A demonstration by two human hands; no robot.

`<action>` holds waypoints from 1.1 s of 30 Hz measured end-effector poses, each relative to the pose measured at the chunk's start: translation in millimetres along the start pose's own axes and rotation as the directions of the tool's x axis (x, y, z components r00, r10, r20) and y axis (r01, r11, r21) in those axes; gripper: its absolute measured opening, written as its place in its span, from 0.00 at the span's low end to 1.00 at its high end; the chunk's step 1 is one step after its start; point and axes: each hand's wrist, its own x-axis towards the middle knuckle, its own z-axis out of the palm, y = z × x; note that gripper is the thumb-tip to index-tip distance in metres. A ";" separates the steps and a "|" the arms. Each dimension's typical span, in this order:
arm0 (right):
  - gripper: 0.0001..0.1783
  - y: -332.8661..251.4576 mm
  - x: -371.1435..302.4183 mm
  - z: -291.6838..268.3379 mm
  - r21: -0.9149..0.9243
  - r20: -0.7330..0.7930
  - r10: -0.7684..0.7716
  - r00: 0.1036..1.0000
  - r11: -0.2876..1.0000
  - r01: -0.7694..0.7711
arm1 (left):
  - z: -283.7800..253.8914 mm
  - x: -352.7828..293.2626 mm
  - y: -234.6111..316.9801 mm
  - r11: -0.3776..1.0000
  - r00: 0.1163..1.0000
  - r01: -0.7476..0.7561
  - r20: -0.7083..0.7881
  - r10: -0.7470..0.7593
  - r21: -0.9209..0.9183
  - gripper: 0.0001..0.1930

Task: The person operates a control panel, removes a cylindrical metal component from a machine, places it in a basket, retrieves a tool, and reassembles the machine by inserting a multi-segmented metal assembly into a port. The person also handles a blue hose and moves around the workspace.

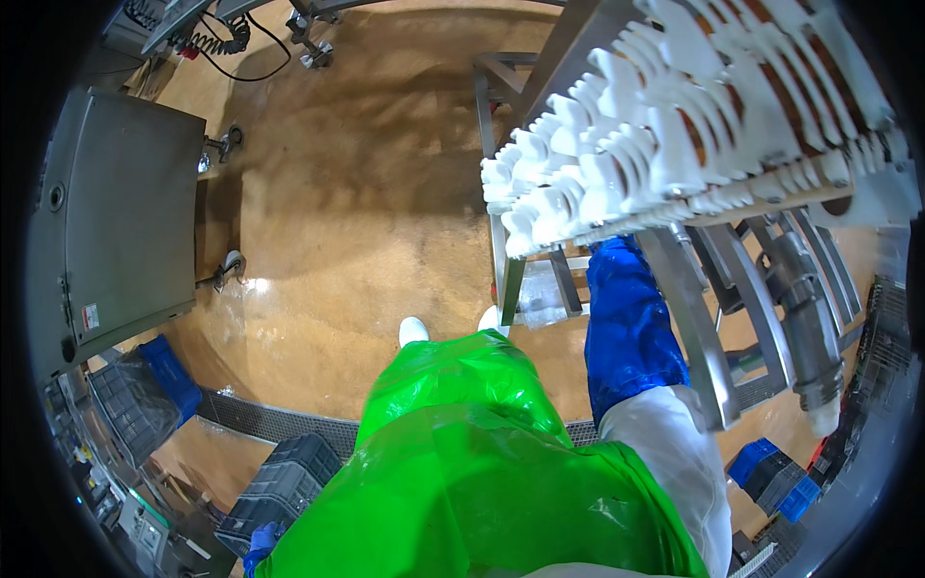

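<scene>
blue fingers (264, 537), grip unclear, near crate (289, 484)

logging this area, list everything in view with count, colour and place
finned assembly: 1, white, upper right
metal frame: 1, silver, right
cabinet: 1, grey, left
coiled cable: 1, black, upper left
casters: 3+, grey, upper left
side crates: 2+, grey and blue, left
dark crates: 1+, grey, lower left
right crates: count unclear, blue and black, lower right
machinery: uncountable, grey, lower left
drain grating: 1, dark, across floor
floor: 1, tan, centre
apron: 1, green, bottom centre
boots: 2, white, centre
right sleeve: 1, blue, under assembly
left fingers: blue-gloved, beside dark crates
right fingers: hidden
</scene>
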 end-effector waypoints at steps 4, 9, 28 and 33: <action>0.39 2.3 -6.1 0.3 -0.020 0.007 0.019 1.000 1.000 -0.019 | 7.3 21.0 -3.5 0.998 0.997 0.042 0.066 -0.039 -0.052 0.12; 0.38 4.2 -18.5 -6.4 -0.037 0.021 0.042 0.999 0.998 -0.041 | -0.2 43.7 -7.9 0.991 0.991 0.078 0.115 -0.065 -0.113 0.13; 0.27 86.1 -235.2 15.9 -0.038 -0.302 -0.463 0.833 0.879 0.475 | 11.9 155.5 42.1 0.885 0.945 -0.327 -0.143 0.295 -0.332 0.10; 0.23 149.3 -270.8 45.3 -0.019 0.341 -0.637 0.691 0.731 0.682 | 15.9 130.4 64.7 0.715 0.948 -0.283 -0.300 0.108 -0.639 0.12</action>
